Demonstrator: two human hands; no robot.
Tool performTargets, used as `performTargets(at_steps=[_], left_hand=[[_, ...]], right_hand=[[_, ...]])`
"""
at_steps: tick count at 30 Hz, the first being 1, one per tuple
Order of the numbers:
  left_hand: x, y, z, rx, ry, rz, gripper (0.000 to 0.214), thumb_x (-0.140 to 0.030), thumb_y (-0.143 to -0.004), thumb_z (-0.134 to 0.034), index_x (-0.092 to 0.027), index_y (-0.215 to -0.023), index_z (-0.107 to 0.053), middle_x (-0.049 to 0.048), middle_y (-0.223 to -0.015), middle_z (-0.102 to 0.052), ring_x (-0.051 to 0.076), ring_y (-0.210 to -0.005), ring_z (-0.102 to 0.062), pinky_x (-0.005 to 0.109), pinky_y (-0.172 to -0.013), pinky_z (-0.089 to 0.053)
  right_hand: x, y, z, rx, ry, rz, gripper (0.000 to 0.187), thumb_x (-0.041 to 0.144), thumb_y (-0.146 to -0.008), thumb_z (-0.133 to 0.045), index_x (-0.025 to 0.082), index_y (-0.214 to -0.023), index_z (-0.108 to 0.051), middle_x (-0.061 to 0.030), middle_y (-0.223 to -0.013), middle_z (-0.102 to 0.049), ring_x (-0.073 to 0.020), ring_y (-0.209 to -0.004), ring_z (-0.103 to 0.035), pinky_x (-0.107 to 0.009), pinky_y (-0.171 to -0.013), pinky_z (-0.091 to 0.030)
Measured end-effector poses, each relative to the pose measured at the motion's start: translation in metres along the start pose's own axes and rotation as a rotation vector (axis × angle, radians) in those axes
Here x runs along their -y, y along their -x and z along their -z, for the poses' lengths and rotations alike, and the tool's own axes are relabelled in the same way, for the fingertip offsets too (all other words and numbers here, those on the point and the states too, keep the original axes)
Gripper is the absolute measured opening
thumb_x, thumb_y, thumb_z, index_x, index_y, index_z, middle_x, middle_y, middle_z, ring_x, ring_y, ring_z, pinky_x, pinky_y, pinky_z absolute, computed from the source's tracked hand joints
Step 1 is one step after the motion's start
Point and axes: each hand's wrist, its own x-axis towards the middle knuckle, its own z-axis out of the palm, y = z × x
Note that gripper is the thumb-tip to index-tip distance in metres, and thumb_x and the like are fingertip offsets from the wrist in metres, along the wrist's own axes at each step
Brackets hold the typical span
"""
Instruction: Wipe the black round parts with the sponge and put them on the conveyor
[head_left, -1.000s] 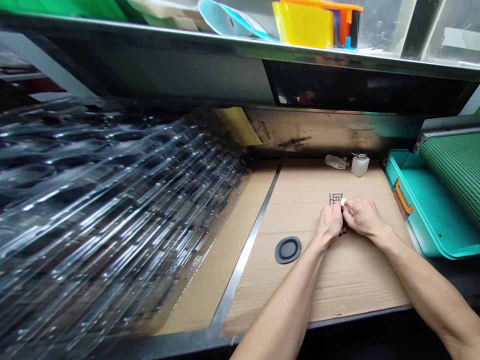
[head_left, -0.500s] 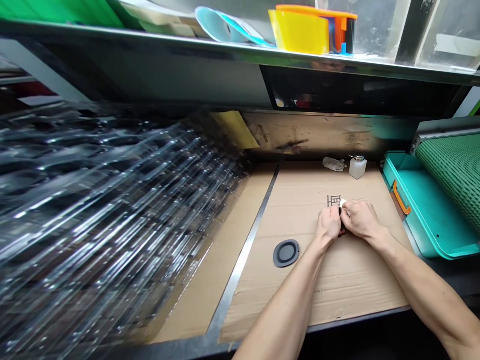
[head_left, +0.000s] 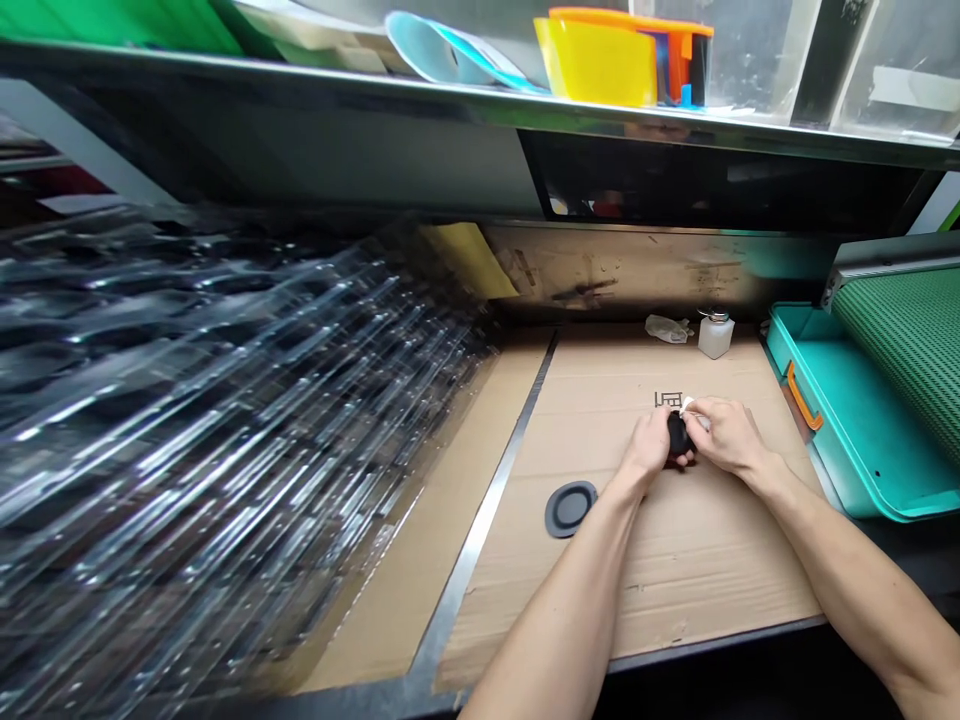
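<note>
Since the frame half a second ago, the left hand (head_left: pixel 648 442) has shifted slightly to the left and turned, so that a small rounded black object (head_left: pixel 679 436) shows a broad face where only a thin dark edge was visible; the right hand (head_left: pixel 725 432) has hardly moved.

The black object is between the two hands, above the cardboard-covered surface (head_left: pixel 697 570), near its middle. Its visible part is longer than it is wide, with the long axis running roughly away from the person, the far end leaning slightly left; which end is its front cannot be told. The left hand grips it along its left side, with fingertips showing beneath its near end. The right hand pinches a small white piece (head_left: pixel 686 403) at the object's far end; whether the white piece is attached cannot be made out.

One flat, dark grey oval disc with a raised inner ring (head_left: pixel 571 509) lies face up just left of the left forearm, its long axis slanting from near left to far right. Toward the back stand one squat, translucent white bottle with a metal top (head_left: pixel 716 336) and, just left of it, one crumpled translucent plastic wrapper (head_left: pixel 668 329). At the right is one teal plastic bin (head_left: pixel 862 480) with one orange handle (head_left: pixel 804 397) in view. Many clear plastic trays (head_left: pixel 255 450), blurred and too crowded to count, are stacked at the left.
</note>
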Motion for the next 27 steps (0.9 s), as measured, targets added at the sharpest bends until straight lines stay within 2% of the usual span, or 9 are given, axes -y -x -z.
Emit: performTargets(at_steps=[3,5,8,11,15,17,20,23,27], left_hand=[[-0.016,0.002,0.007,0.131,0.365,0.213,0.043,-0.033,-0.100,-0.029,-0.007,-0.095,-0.063,0.0137,-0.073,-0.070,0.015,-0.055,-0.066,0.018,-0.042,-0.049],[-0.026,0.003,0.011,0.191,0.525,0.323,0.046,-0.033,-0.102,-0.026,-0.004,-0.100,-0.062,0.0182,-0.079,-0.071,0.014,-0.058,-0.067,0.015,-0.043,-0.049],[-0.032,0.003,0.014,0.161,0.625,0.385,0.048,-0.033,-0.103,-0.025,-0.001,-0.103,-0.061,0.0193,-0.078,-0.069,0.012,-0.053,-0.064,0.013,-0.040,-0.047],[-0.030,0.000,0.013,0.150,0.640,0.404,0.051,-0.036,-0.104,-0.025,-0.001,-0.106,-0.062,0.0194,-0.079,-0.069,0.012,-0.052,-0.063,0.014,-0.040,-0.048],[-0.025,-0.001,0.010,0.152,0.610,0.388,0.053,-0.039,-0.105,-0.024,-0.001,-0.106,-0.062,0.0181,-0.078,-0.069,0.013,-0.053,-0.063,0.016,-0.040,-0.049],[-0.024,-0.001,0.008,0.149,0.576,0.367,0.054,-0.040,-0.105,-0.024,-0.002,-0.104,-0.063,0.0169,-0.076,-0.069,0.014,-0.053,-0.064,0.017,-0.041,-0.050],[-0.021,-0.001,0.006,0.155,0.511,0.339,0.057,-0.042,-0.105,-0.023,-0.004,-0.100,-0.064,0.0160,-0.074,-0.070,0.015,-0.053,-0.065,0.018,-0.040,-0.050],[-0.020,-0.002,0.005,0.172,0.478,0.318,0.058,-0.045,-0.104,-0.022,-0.006,-0.098,-0.064,0.0157,-0.075,-0.070,0.015,-0.052,-0.064,0.019,-0.039,-0.048],[-0.018,-0.002,0.002,0.155,0.449,0.294,0.054,-0.043,-0.105,-0.021,-0.008,-0.098,-0.062,0.0134,-0.071,-0.069,0.016,-0.050,-0.064,0.021,-0.037,-0.046]], right_hand=[[-0.011,-0.004,0.002,-0.131,-0.231,-0.068,0.023,0.034,-0.096,-0.051,0.021,-0.099,-0.069,-0.0039,-0.095,-0.075,-0.0169,-0.085,-0.068,-0.026,-0.077,-0.046],[-0.016,-0.008,0.003,-0.203,-0.338,-0.149,0.025,0.038,-0.096,-0.049,0.020,-0.099,-0.067,-0.0036,-0.093,-0.074,-0.0168,-0.082,-0.066,-0.026,-0.075,-0.046],[-0.019,-0.012,0.006,-0.182,-0.422,-0.198,0.027,0.040,-0.097,-0.045,0.020,-0.093,-0.063,-0.0034,-0.090,-0.072,-0.0168,-0.081,-0.064,-0.026,-0.073,-0.046],[-0.018,-0.012,0.006,-0.072,-0.405,-0.191,0.030,0.044,-0.097,-0.044,0.021,-0.089,-0.061,-0.0028,-0.086,-0.071,-0.0171,-0.079,-0.063,-0.026,-0.070,-0.045],[-0.014,-0.008,0.008,0.054,-0.363,-0.134,0.024,0.043,-0.094,-0.051,0.021,-0.095,-0.062,-0.0020,-0.083,-0.073,-0.0175,-0.077,-0.065,-0.026,-0.070,-0.046],[-0.013,-0.007,0.009,0.026,-0.332,-0.119,0.023,0.040,-0.094,-0.052,0.021,-0.102,-0.061,-0.0030,-0.086,-0.073,-0.0184,-0.078,-0.066,-0.027,-0.071,-0.046],[-0.014,-0.006,0.012,-0.071,-0.282,-0.119,0.030,0.039,-0.091,-0.056,0.020,-0.114,-0.057,-0.0044,-0.090,-0.072,-0.0200,-0.078,-0.066,-0.028,-0.070,-0.046],[-0.015,-0.006,0.014,-0.040,-0.260,-0.063,0.022,0.038,-0.093,-0.055,0.021,-0.106,-0.061,-0.0043,-0.090,-0.072,-0.0194,-0.079,-0.065,-0.028,-0.071,-0.046],[-0.016,-0.006,0.010,-0.007,-0.196,0.081,0.020,0.034,-0.096,-0.053,0.021,-0.097,-0.068,-0.0061,-0.098,-0.070,-0.0194,-0.090,-0.064,-0.029,-0.083,-0.047]])
